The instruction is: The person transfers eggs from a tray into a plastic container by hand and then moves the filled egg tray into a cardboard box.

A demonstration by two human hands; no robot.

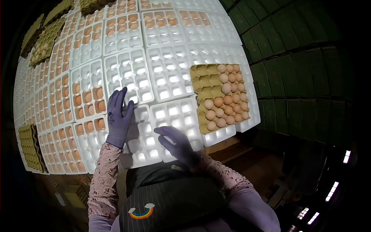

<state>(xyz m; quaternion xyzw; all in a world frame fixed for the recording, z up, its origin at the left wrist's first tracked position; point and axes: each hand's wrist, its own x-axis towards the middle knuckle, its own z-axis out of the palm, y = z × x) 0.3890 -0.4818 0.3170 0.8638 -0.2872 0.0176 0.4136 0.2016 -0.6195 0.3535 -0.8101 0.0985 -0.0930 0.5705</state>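
Note:
My left hand [118,118], in a purple glove, is over the white foam egg trays [129,73]. Its thumb and fingers stand apart and nothing is in them. To its right my right hand [177,145], gloved the same way, hovers above the near foam tray [174,112] with fingers slightly bent, apart and holding nothing. Farther right a yellowish pulp egg tray [207,79] lies on top of the foam trays. Brown eggs [228,99] fill its right side and most of its near rows; its far left cups hold none.
Foam trays with brown eggs [89,94] spread across the left and far side. A stack of pulp trays [29,147] lies at the left edge; more pulp trays, one with eggs [42,48], are at the far left. Green boxes [286,73] are stacked along the right.

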